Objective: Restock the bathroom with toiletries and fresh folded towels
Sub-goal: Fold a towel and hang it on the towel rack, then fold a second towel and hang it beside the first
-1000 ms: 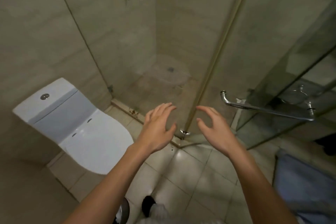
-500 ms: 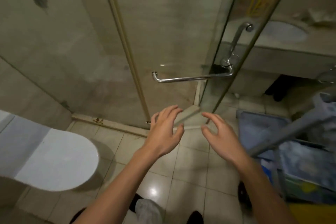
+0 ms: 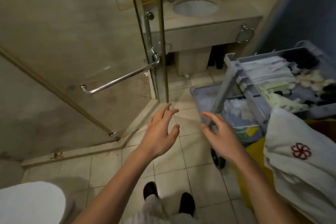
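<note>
Left hand [image 3: 161, 132] and right hand [image 3: 221, 140] out in front, palms down, fingers spread and loosely bent, gripping nothing, same as a second back. Swung rightward since then: away from the toilet [image 3: 31, 202] and the shower corner, now facing the sink end of the room and a grey cart [image 3: 234, 71] at right. Reads as a turn toward the supplies with nothing fetched yet, so restocking barely begun.

Fresh stock all on the cart: folded white towels [image 3: 300, 169] with a red emblem stacked near right, just beside the right forearm; packets of toiletries [image 3: 272, 78] in the top tray farther off, too blurred to sort. Its lower shelf [image 3: 201, 95] just beyond the right fingertips.

Farther out, the sink [image 3: 195, 7] sunk in the stone surface [image 3: 209, 23], a few small items at the far edge, a bare towel ring [image 3: 244, 35] on the front. At left, the glass shower door [image 3: 72, 42] with its chrome handle [image 3: 120, 78].

In the way: glass edge and cart together narrowing the tiled floor [image 3: 169, 169] toward the surface; probably calls for a step round the cart.
</note>
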A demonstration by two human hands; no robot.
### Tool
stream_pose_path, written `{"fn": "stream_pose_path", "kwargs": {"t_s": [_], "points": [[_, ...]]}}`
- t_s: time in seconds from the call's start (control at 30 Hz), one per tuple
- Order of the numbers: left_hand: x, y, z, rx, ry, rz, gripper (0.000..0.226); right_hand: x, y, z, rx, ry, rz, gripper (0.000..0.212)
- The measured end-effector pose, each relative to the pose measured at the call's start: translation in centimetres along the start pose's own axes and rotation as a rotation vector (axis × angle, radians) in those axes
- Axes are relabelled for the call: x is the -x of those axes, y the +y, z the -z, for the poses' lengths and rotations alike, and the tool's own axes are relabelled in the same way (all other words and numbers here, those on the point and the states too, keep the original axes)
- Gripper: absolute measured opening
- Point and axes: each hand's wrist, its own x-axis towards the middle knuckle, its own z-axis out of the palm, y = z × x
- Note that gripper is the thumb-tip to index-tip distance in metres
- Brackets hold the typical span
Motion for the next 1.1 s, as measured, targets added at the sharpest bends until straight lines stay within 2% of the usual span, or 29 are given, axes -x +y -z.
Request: {"fn": "stream_pose_path", "kwargs": {"t_s": [0.17, 0.37, 0.5, 0.63, 0.83, 1.1], "points": [[-2.6, 1.1, -1.4, 0.015, -0.085, -0.131, 0.047, 0.6, 0.5, 2.1, -0.024, 0.156, -0.072, 0.04], [-4.8, 2.1, -2.4, 0.003, -0.143, -0.235, 0.046, 2.1, -0.2, 2.2, -0.007, 0.199, -0.139, 0.044], [-5.3, 1.6, -2.8, 0.03, -0.191, -0.301, 0.044, 2.6, -0.9, 1.8, -0.022, 0.307, -0.181, 0.036], [-5.9, 1.8, -4.0, 0.085, -0.251, -0.413, 0.044, 3.7, -0.9, 1.6, 0.026, 0.367, -0.22, 0.04], [-6.1, 3.7, -5.7, 0.12, -0.361, -0.543, 0.048, 6.7, -0.8, 3.2, 0.05, 0.493, -0.299, 0.04], [-5.2, 8.8, -7.3, 0.093, -0.396, -0.655, 0.045, 10.7, 1.1, 5.2, 0.06, 0.627, -0.315, 0.039]]}}
